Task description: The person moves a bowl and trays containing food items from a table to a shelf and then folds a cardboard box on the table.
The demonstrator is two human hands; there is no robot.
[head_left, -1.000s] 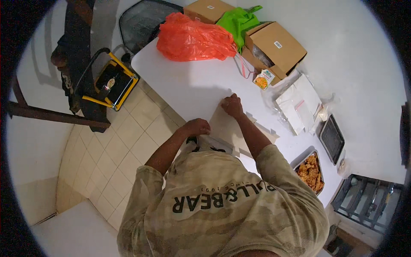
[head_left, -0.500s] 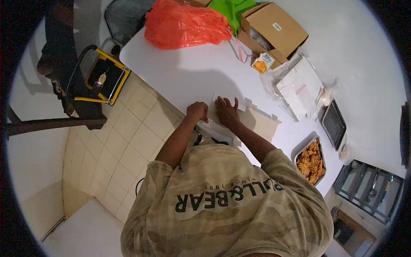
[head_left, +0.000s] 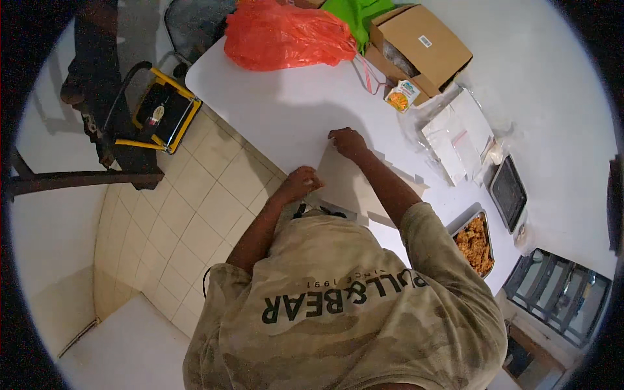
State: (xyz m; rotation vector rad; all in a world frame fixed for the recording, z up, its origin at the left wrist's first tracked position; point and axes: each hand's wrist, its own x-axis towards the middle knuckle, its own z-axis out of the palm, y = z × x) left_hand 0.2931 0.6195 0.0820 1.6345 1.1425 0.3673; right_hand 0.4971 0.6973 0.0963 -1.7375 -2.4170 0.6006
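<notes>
A flat cream-coloured cardboard box blank with small tabs along its edge lies at the table's near edge, close to my body. My left hand is closed at its left edge, with fingers curled toward a near corner. At the far corner of the blank, my right hand is closed with bent fingers on the edge. My right forearm crosses over the blank and hides part of it.
On the white table lie a red plastic bag, a brown carton, a small printed packet, wrapped white sheets, a dark tray and a tray of brown food. A yellow-framed step stool stands left.
My right hand has shifted up to the blank's far corner, its fingers now bent instead of spread flat. My left hand has moved slightly nearer. More of the blank's surface shows.
</notes>
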